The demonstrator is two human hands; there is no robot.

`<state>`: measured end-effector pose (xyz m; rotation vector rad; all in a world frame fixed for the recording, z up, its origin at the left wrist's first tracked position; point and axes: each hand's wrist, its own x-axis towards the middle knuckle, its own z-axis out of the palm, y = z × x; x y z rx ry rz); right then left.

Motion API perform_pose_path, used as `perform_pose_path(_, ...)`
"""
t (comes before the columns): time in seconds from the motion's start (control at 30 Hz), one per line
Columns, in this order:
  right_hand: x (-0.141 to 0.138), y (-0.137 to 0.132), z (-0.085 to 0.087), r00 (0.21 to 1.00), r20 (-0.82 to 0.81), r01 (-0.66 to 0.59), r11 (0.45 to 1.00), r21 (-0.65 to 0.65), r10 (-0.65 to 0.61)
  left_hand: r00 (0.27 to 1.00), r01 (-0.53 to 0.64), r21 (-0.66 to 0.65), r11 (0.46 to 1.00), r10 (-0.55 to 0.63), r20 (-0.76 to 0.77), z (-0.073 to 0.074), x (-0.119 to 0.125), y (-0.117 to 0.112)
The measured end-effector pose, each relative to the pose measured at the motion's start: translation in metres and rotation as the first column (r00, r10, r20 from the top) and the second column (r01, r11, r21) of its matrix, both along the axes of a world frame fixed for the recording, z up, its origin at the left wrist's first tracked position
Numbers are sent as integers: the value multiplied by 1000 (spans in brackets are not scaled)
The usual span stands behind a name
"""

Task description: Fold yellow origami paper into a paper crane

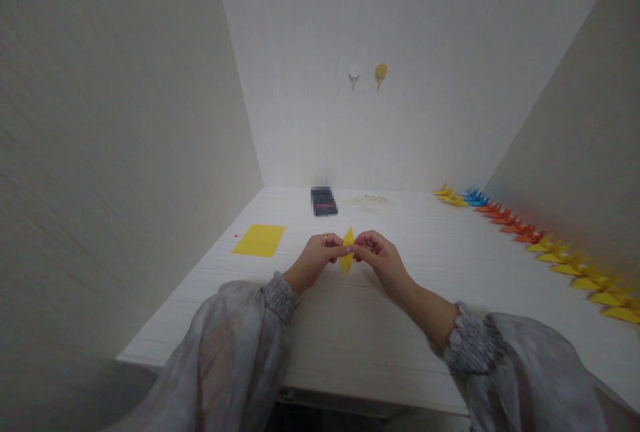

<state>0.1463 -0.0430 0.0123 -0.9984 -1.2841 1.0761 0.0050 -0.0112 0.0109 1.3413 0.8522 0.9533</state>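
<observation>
My left hand (316,255) and right hand (384,259) pinch the slim, pointed, folded yellow paper (347,263), apparently mid-fold; the next crease likely calls for lined-up edges

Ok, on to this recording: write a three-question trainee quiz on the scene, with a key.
1. True or false: the left hand and right hand both touch the narrow, folded yellow paper piece.
2. Where is the flat yellow paper sheet? a) right of the right hand b) left of the left hand c) under the right hand
3. Which colours show in the row of small folded paper figures?

Key: 1 true; 2 b; 3 yellow, blue, orange.
</observation>
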Motion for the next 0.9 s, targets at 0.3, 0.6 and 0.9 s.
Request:
perform_pose_path(0.3, -1, 2, -1, 997, 77, 33, 998, -45, -29, 996, 5, 23, 1000, -3, -88, 0, 0, -1)
perform_pose_path(0.6, 1, 6, -4, 992, 115, 68, 995, -68, -60, 989, 6, 42, 999, 1, -145, -1, 0, -1)
perform_pose_path(0.9, 2, 4, -1, 993, 61, 102, 991, -82, -97, 989, 115, -35, 993, -118, -87, 3, 1, -4)
